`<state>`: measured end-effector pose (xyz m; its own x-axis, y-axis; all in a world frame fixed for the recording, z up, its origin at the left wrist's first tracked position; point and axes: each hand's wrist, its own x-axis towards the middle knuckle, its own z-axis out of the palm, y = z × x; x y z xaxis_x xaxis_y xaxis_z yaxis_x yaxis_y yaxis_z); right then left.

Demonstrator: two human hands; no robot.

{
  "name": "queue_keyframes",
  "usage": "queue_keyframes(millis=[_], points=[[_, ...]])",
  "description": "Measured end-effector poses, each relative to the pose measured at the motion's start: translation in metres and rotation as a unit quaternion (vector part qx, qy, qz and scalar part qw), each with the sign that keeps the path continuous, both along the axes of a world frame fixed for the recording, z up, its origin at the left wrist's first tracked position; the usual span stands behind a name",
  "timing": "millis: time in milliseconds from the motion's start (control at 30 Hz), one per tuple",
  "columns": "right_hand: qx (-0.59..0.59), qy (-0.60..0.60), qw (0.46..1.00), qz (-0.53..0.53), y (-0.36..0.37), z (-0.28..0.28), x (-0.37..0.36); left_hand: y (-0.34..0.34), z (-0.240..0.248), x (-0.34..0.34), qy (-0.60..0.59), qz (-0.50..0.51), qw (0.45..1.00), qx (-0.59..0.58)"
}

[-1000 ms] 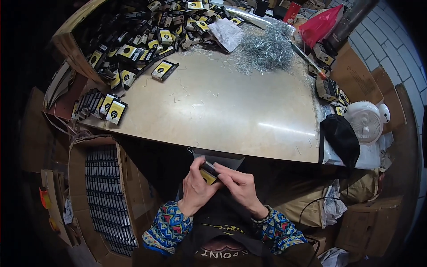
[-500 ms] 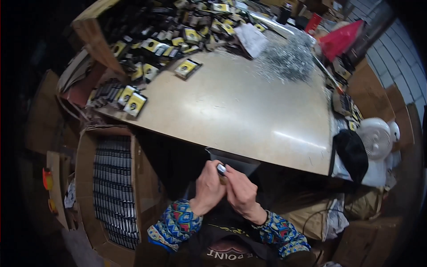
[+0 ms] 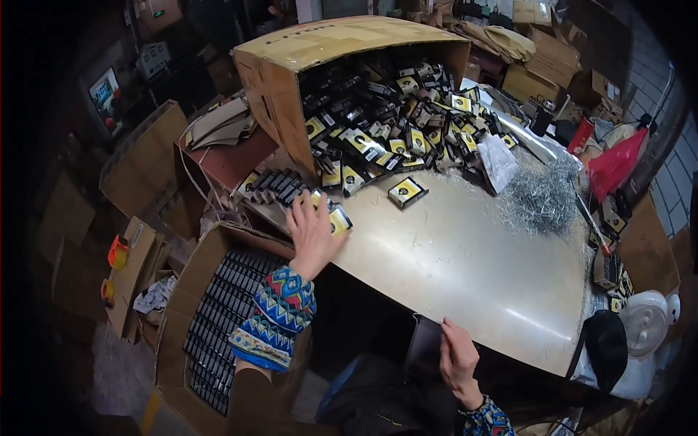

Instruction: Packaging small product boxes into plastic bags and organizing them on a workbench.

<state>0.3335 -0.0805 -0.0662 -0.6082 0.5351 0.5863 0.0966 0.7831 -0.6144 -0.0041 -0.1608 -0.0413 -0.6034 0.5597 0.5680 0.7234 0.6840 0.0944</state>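
My left hand (image 3: 314,236) reaches over the table's left corner with its fingers spread. It is at a short row of small yellow-and-black boxes; one box (image 3: 339,219) shows beside its fingertips, and the palm side is hidden. At the table's front edge is my right hand (image 3: 458,356), fingers loosely extended and nothing visible in them. Next to it a dark panel (image 3: 424,341) hangs below the tabletop. A single yellow-and-black box (image 3: 407,192) lies apart on the table (image 3: 465,269).
A large carton (image 3: 273,94) on its side spills a heap of small boxes (image 3: 392,134) onto the table. Thin metal pieces (image 3: 542,192) are piled at the right, near a white fan (image 3: 646,320). An open carton (image 3: 171,341) at lower left holds rows of dark packs (image 3: 229,320).
My hands, earlier together on a small dark object, are now apart. The left has gone to the boxes at far left; the right stays by the table edge. The view has swung left and up.
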Motion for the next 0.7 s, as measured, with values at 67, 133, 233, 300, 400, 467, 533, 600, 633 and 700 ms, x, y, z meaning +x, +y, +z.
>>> queue_keyframes(millis=[67, 133, 233, 300, 400, 467, 533, 600, 633, 700], points=[[0.019, -0.016, 1.0, 0.018, 0.003, 0.005, -0.002, -0.004, -0.004, -0.017, -0.023, 0.0, 1.0, -0.004], [0.019, -0.02, 0.999, 0.022, 0.01, 0.011, -0.006, 0.002, 0.001, -0.017, -0.073, 0.003, 0.997, -0.017], [0.018, -0.029, 0.999, 0.023, 0.027, 0.016, -0.013, 0.01, 0.004, -0.02, -0.024, 0.018, 0.999, -0.016], [0.045, -0.05, 0.996, 0.065, 0.043, 0.025, -0.022, 0.009, 0.002, -0.033, -0.025, 0.016, 0.997, -0.064], [0.101, -0.13, 0.984, 0.067, 0.087, 0.031, -0.05, 0.009, 0.009, -0.029, 0.02, -0.011, 0.998, -0.06], [0.118, -0.153, 0.98, 0.05, 0.137, 0.026, -0.082, 0.024, 0.017, -0.011, 0.064, -0.089, 0.994, -0.027], [0.156, -0.163, 0.974, -0.001, 0.197, 0.013, -0.127, 0.058, 0.022, 0.007, -0.023, -0.167, 0.984, -0.057], [0.186, -0.168, 0.968, -0.024, 0.259, 0.0, -0.168, 0.107, 0.016, 0.017, -0.07, -0.199, 0.974, -0.077], [0.186, -0.187, 0.964, -0.027, 0.282, -0.004, -0.183, 0.132, 0.008, 0.019, -0.108, -0.203, 0.97, -0.076], [0.125, -0.273, 0.952, -0.065, 0.275, -0.002, -0.213, 0.151, -0.001, 0.01, -0.149, -0.194, 0.966, -0.079]])
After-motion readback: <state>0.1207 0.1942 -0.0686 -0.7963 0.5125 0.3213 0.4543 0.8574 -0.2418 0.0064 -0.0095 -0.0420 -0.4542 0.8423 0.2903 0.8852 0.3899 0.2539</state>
